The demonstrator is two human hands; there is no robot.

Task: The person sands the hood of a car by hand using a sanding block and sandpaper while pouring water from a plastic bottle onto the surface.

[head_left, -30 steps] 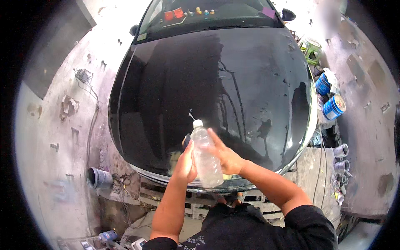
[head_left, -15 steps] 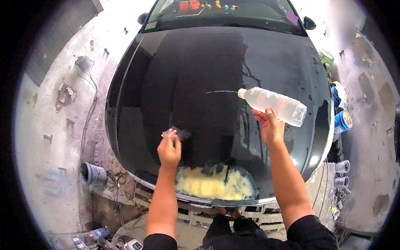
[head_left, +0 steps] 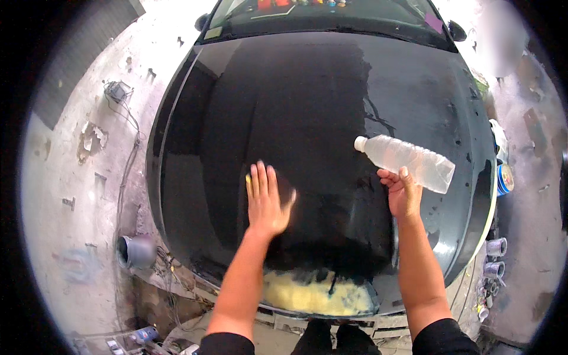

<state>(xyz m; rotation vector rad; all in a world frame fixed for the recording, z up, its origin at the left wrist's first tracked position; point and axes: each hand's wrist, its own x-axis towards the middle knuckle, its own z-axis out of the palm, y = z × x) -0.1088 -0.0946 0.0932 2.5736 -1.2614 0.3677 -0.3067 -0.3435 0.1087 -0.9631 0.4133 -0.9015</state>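
Observation:
My left hand (head_left: pixel 267 201) lies flat on the black car hood (head_left: pixel 307 89), fingers stretched forward and thumb out to the side. A small yellow edge (head_left: pixel 248 177) shows beside its outer finger; whatever lies under the palm is hidden. In my right hand (head_left: pixel 404 195) is a clear plastic bottle (head_left: pixel 408 161) with a white cap, held above the hood. It tilts with the cap toward the left, and no stream leaves it. Near the front edge of the hood, between my forearms, is a pale yellow patch (head_left: pixel 313 296) with a dark, uneven border.
Beyond the hood rises the windshield (head_left: pixel 331 21), with small items behind it. A grey bucket (head_left: pixel 137 251) and cables (head_left: pixel 123 171) are on the floor at left. Along the right side stand a blue tin (head_left: pixel 504 180) and several smaller cans (head_left: pixel 496 247). Pallet slats (head_left: pixel 284 322) lie below the bumper.
My left hand has gone from pinching a thin greyish sheet to lying flat on the hood, farther forward and right. The bottle's thin water stream has stopped. The view has shifted.

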